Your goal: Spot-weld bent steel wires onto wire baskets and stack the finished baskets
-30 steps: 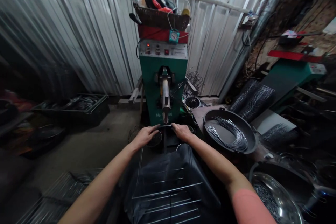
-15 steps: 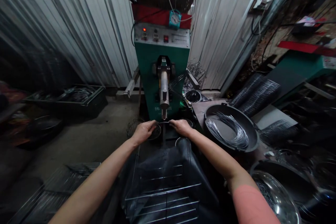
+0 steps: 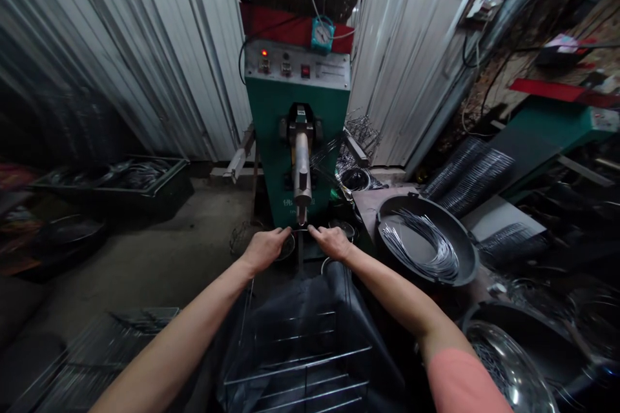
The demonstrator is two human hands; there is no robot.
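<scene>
Between my two hands a thin metal wire (image 3: pixel 300 230) spans sideways, just below the tip of a metal electrode (image 3: pixel 302 197) that juts from a green machine (image 3: pixel 266 122). My left hand (image 3: pixel 264 250) pinches the wire's left part, fingers closed. At its right part, my right hand (image 3: pixel 334 243) grips it with thumb and fingers. Whether the electrode touches the wire I cannot tell. A wire rack (image 3: pixel 306 368) lies closer to me over a dark apron (image 3: pixel 300 297); neither hand touches it.
A black pan (image 3: pixel 467 258) at right holds a bundle of cut wires (image 3: pixel 436 251). Nearer stands a shiny metal bowl (image 3: pixel 508 361). Wire racks (image 3: pixel 111 348) lie at lower left, a green tray (image 3: pixel 159 190) beyond them. A control panel (image 3: pixel 324 71) with a red light tops the machine.
The view has shifted slightly. Both hands keep hold of the wire under the electrode, and the right hand's fingertips are a little closer to the left's.
</scene>
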